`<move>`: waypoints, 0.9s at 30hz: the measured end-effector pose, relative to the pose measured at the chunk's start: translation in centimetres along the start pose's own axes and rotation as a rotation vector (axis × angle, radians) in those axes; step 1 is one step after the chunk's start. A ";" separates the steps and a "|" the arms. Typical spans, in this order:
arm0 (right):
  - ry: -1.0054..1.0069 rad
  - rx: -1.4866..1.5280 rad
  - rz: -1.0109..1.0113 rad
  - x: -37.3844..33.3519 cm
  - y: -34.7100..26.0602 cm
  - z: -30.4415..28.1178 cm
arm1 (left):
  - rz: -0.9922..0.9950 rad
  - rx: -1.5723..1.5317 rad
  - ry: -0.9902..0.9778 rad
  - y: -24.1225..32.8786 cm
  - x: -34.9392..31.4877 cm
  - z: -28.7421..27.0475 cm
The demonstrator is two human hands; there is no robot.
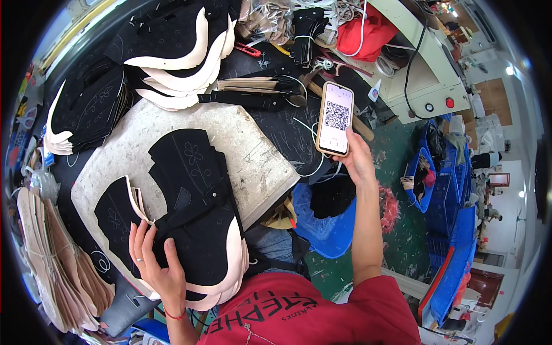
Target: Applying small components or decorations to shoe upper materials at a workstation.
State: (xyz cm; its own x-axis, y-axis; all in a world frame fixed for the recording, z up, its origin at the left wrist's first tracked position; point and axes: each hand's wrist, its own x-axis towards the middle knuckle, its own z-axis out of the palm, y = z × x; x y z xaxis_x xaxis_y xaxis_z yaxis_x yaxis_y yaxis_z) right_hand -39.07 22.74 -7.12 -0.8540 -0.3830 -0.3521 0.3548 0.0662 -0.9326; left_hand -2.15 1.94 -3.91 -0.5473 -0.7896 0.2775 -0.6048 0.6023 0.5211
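Observation:
My right hand [359, 156] grips a smartphone [335, 119] in a tan case, held out over the right edge of the table. A square black-and-white code fills the middle of its lit screen. Fingers spread, my left hand [156, 261] lies on a stack of black shoe-upper pieces [202, 253] with pale pink edging, partly on the white slab [253, 144] and reaching to my lap. Flowers are stitched in outline on the black material. Another black piece [188, 158] of the stack stretches away from me across the slab.
More pale-edged black pieces [172, 49] lie beyond the slab, with another stack [95, 109] at left. Bundled tan strips [54, 253] stand at near left. A red cutter [248, 50], a red bag [361, 35] and a control box [443, 98] sit at far right; blue bins [328, 230] stand on the floor.

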 end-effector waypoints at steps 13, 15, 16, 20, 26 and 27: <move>-0.265 0.133 -0.018 -0.4 1.5 -2.1 | 0.018 0.005 0.023 0.1 0.0 0.1; -0.257 0.117 -0.041 -0.4 1.5 -2.1 | 0.020 -0.004 0.020 0.2 0.0 0.1; -0.260 0.117 -0.041 -0.3 1.6 -2.1 | 0.018 -0.003 0.022 0.1 0.0 0.1; -0.259 0.159 -0.037 -0.4 1.8 -2.1 | 0.021 -0.012 0.029 0.1 0.0 0.0; -0.255 0.138 -0.048 -0.4 1.8 -2.0 | 0.014 -0.025 0.030 0.1 -0.1 0.0; -0.257 0.131 -0.056 -0.4 1.8 -2.1 | 0.009 -0.027 0.025 0.1 0.0 0.0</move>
State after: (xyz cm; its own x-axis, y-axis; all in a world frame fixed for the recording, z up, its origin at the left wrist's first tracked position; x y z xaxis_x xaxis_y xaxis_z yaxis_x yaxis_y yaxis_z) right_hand -38.90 24.88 -8.85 -0.7551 -0.6047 -0.2533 0.3704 -0.0748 -0.9258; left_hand -2.21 2.06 -3.84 -0.5376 -0.7872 0.3022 -0.5839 0.6061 0.5401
